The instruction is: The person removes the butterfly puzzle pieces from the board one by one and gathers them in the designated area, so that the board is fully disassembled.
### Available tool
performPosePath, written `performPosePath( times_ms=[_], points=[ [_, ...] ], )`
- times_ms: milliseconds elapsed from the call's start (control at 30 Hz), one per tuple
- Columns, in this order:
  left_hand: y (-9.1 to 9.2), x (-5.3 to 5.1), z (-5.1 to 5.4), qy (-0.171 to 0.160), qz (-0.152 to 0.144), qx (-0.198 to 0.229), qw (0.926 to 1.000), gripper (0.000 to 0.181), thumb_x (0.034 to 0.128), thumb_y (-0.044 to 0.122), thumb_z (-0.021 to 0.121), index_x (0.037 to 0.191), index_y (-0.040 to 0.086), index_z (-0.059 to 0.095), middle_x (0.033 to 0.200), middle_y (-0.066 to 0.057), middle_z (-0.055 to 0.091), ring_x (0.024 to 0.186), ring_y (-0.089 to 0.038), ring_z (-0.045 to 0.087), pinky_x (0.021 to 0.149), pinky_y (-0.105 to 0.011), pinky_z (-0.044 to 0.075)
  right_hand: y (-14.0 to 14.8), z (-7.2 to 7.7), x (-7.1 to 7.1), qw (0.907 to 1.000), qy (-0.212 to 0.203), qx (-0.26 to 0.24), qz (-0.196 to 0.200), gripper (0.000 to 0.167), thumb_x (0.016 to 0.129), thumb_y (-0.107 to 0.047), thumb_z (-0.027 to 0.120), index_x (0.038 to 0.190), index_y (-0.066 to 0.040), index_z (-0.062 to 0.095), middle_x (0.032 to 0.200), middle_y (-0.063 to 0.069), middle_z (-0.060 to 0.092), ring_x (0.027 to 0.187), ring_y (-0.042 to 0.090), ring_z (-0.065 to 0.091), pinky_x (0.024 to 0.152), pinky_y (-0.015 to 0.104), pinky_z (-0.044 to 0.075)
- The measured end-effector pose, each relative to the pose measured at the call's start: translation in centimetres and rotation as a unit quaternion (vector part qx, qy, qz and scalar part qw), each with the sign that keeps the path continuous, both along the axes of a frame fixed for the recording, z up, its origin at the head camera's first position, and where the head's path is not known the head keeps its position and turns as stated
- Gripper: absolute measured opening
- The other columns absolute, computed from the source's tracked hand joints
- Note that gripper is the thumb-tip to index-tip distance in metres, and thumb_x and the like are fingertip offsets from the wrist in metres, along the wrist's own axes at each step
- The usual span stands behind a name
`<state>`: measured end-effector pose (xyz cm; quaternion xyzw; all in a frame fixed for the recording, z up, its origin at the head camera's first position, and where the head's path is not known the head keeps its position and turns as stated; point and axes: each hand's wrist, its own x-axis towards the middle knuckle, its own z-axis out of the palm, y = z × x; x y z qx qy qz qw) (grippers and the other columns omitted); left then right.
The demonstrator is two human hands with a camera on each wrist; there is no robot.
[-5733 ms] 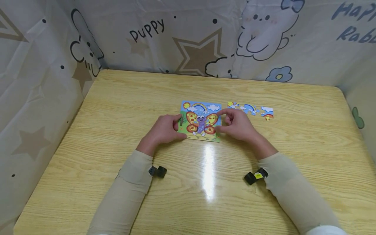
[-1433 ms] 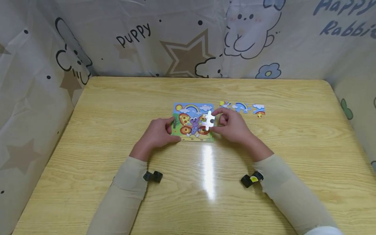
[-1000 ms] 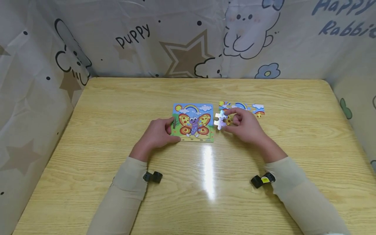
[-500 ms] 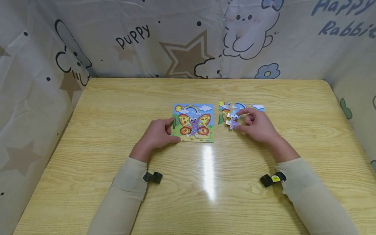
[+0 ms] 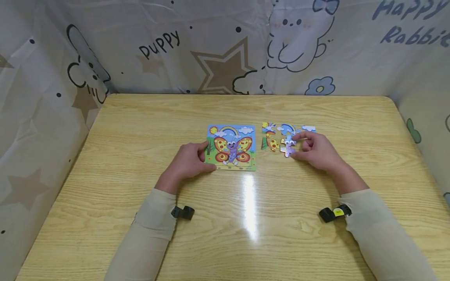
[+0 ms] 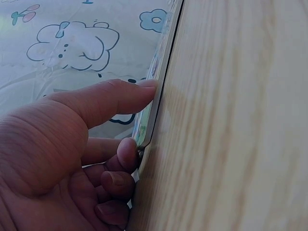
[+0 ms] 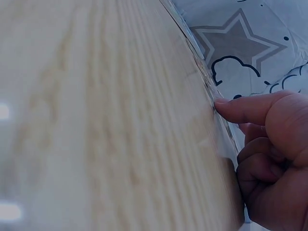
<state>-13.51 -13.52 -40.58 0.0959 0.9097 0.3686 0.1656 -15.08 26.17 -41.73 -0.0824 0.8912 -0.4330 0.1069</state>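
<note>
A square puzzle board (image 5: 231, 147) printed with a butterfly, sun and rainbow lies flat mid-table. My left hand (image 5: 190, 158) grips its lower left corner, thumb on the front edge and fingers at the left side. In the left wrist view the thumb of the left hand (image 6: 72, 130) presses the board's edge. My right hand (image 5: 314, 150) pinches a glossy puzzle piece (image 5: 288, 146) with a purple butterfly face between thumb and index finger. It is just right of a yellow-and-red wing piece (image 5: 272, 141). The right wrist view shows the right hand (image 7: 274, 159) edge-on; the piece's picture is hidden there.
Right of the board lie a sun piece (image 5: 268, 127), a rainbow piece (image 5: 288, 128) and a cloud piece (image 5: 308, 128), the last partly covered by the right hand. The wooden table (image 5: 211, 234) ends at a patterned cloth wall (image 5: 211, 47) behind.
The right hand has carried the pinched piece from over the board rightward, past the wing piece to below the rainbow piece. The left hand has stayed on the board's corner.
</note>
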Motion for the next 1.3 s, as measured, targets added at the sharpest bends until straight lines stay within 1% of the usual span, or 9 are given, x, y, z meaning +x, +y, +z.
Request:
performPosePath(
  times_ms=[200,400,533,633,733,900,1000,1167,1300],
  points=[
    [0.0,0.0,-0.1,0.003,-0.003,0.001,1.0000,0.085,0.0797,0.024,0.087,0.149,0.000,0.044,0.076,-0.006,0.053,0.070,-0.020,0.046,0.063,-0.033,0.038,0.4,0.0,-0.2,0.9999,-0.016,0.002,0.001,0.045,0.084,-0.009,0.081,0.123,0.001,0.061,0.065,0.001,0.037,0.055,0.011,0.033,0.063,0.031,0.033],
    [0.0,0.0,0.0,0.007,-0.005,-0.001,1.0000,0.085,0.0796,0.025,0.087,0.149,-0.001,0.044,0.075,-0.006,0.053,0.069,-0.020,0.046,0.062,-0.033,0.037,0.5,0.1,-0.3,0.9995,-0.030,-0.003,-0.001,0.047,0.084,-0.009,0.081,0.125,0.002,0.061,0.065,0.001,0.037,0.054,0.011,0.032,0.060,0.032,0.032],
    [0.0,0.0,0.1,0.002,-0.003,0.002,1.0000,0.085,0.0798,0.025,0.087,0.149,-0.001,0.044,0.075,-0.007,0.052,0.068,-0.020,0.045,0.061,-0.032,0.037,0.0,0.2,-0.1,0.9997,-0.013,-0.016,-0.013,0.045,0.083,-0.011,0.082,0.122,0.002,0.063,0.063,0.000,0.035,0.055,0.011,0.032,0.056,0.031,0.031],
    [0.0,0.0,0.2,-0.002,-0.001,0.005,1.0000,0.085,0.0800,0.024,0.087,0.149,0.000,0.044,0.075,-0.007,0.053,0.068,-0.020,0.045,0.062,-0.032,0.037,-0.9,0.2,0.0,0.9994,0.007,-0.021,-0.025,0.042,0.084,-0.014,0.083,0.118,0.000,0.065,0.062,0.000,0.035,0.054,0.012,0.033,0.053,0.031,0.030],
    [0.1,0.1,0.3,-0.003,-0.001,0.005,1.0000,0.085,0.0801,0.024,0.087,0.149,0.000,0.044,0.076,-0.007,0.053,0.068,-0.020,0.046,0.062,-0.033,0.037,-2.1,0.1,-0.1,0.9991,0.021,-0.022,-0.029,0.041,0.084,-0.017,0.083,0.116,0.000,0.066,0.062,0.000,0.035,0.055,0.014,0.035,0.053,0.031,0.031],
    [0.0,0.1,0.3,0.000,-0.003,0.002,1.0000,0.085,0.0799,0.024,0.087,0.149,0.000,0.044,0.075,-0.007,0.053,0.068,-0.020,0.046,0.062,-0.032,0.037,-3.7,-0.4,-0.7,0.9991,0.038,-0.001,-0.020,0.034,0.084,-0.019,0.083,0.110,-0.002,0.069,0.063,0.001,0.037,0.057,0.016,0.036,0.057,0.032,0.032],
    [0.0,0.1,0.2,0.000,-0.004,0.003,1.0000,0.085,0.0799,0.025,0.087,0.149,0.000,0.044,0.075,-0.007,0.053,0.068,-0.020,0.046,0.062,-0.032,0.037,-4.2,-0.6,-1.0,0.9987,0.045,0.021,-0.012,0.030,0.086,-0.021,0.081,0.107,-0.003,0.071,0.063,0.002,0.040,0.058,0.018,0.038,0.060,0.034,0.033],
    [0.0,0.0,0.0,-0.001,-0.004,0.004,1.0000,0.085,0.0802,0.025,0.086,0.150,0.001,0.043,0.075,-0.007,0.053,0.068,-0.020,0.045,0.062,-0.032,0.037,-4.7,-0.4,-1.1,0.9978,0.044,0.049,-0.008,0.029,0.088,-0.021,0.079,0.108,-0.002,0.071,0.064,0.003,0.044,0.061,0.021,0.042,0.063,0.037,0.034],
    [-0.1,0.0,0.0,0.000,-0.002,0.002,1.0000,0.086,0.0799,0.026,0.087,0.149,0.000,0.044,0.074,-0.007,0.052,0.068,-0.020,0.045,0.061,-0.032,0.036,-4.9,-0.2,-1.1,0.9975,0.041,0.056,-0.005,0.029,0.088,-0.020,0.078,0.110,-0.002,0.071,0.064,0.004,0.045,0.061,0.022,0.042,0.063,0.038,0.034]
  ],
)
